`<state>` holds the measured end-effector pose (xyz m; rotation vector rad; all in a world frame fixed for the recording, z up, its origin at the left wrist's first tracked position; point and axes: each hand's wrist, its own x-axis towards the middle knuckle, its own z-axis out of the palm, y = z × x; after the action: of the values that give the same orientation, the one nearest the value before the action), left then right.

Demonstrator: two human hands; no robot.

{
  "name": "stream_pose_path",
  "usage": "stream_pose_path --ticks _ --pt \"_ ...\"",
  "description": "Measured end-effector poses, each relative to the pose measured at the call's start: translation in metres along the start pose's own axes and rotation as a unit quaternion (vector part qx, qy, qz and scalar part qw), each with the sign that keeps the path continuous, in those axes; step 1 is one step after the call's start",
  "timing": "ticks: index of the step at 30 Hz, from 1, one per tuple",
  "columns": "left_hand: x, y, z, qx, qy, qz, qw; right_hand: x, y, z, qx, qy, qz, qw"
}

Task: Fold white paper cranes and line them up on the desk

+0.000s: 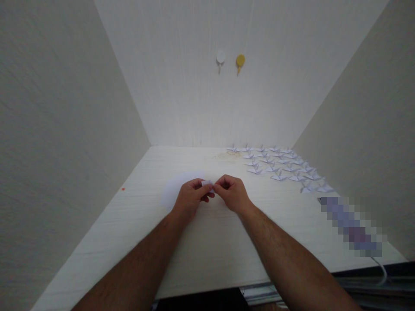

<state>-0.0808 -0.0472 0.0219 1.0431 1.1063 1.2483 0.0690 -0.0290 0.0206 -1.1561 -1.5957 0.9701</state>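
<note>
A small folded piece of white paper point(206, 183) is held up between my two hands over the middle of the table. My left hand point(193, 192) pinches it from the left, thumb on top and fingers curled beneath. From the right, the thumb and forefinger of my right hand point(231, 190) close on its edge. Much of the fold is hidden by my fingers. On the table behind and left of my left hand lies white paper point(171, 188), with its outline faint against the pale surface.
Rows of white folded paper cranes point(272, 168) stand at the back right of the white table point(207, 250). A blurred-out object point(350, 226) with a cable lies by the right edge. Two hooks, one white point(221, 57), one yellow point(240, 60), hang on the back wall. Walls flank both sides.
</note>
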Motion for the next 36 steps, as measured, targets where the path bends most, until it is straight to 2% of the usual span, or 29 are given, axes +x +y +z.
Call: stream_pose_path --ticks 6,11,18,24,30,36 --pt "0.0 0.0 0.0 0.003 -0.007 0.003 1.0 0.0 0.0 0.001 0.014 0.005 -0.01 1.0" --pt "0.0 0.0 -0.002 0.047 -0.011 0.001 0.999 0.001 0.001 0.001 0.042 -0.005 0.008 0.999" --pt "0.002 -0.001 -0.003 0.059 -0.015 -0.003 0.998 0.001 -0.002 0.002 0.034 0.013 0.004 0.999" --pt "-0.001 0.003 -0.001 0.083 -0.012 0.007 0.996 0.002 -0.002 0.002 0.068 0.0 0.025 0.997" --pt "-0.003 0.005 -0.001 0.11 -0.019 0.014 0.994 0.001 -0.003 0.003 0.057 0.021 0.017 0.998" --pt "-0.005 0.009 0.002 0.135 -0.03 0.02 0.99 0.001 -0.004 0.002 0.082 -0.007 0.042 0.996"
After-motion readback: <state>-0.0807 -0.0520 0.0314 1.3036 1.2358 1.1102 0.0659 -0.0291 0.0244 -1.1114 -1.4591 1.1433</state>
